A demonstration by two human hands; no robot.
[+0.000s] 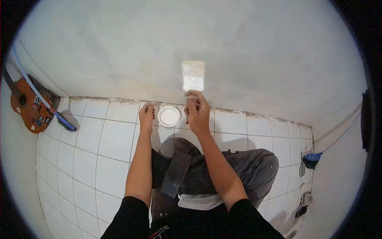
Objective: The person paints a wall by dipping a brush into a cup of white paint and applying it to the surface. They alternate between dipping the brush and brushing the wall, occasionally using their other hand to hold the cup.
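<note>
A wide, flat paintbrush (193, 75) with a white ferrule and pale bristles is upright against the grey-white wall (254, 59), bristles uppermost. My right hand (198, 111) is closed around its handle, which the fingers mostly cover. Between my hands, a small round white bowl (169, 116) stands on the tiles near the foot of the wall; its inside looks white. Just left of the bowl, my left hand (147, 116) has its fingers curled in, apart from the rim, and nothing shows in them.
White floor tiles (115, 139) meet the wall along a stained, rough edge. My bent legs (254, 169) in dark trousers are close below the bowl. At the left lean a guitar (32, 105) and a blue-handled brush (65, 122). A blue broom head (312, 160) sits at the right wall.
</note>
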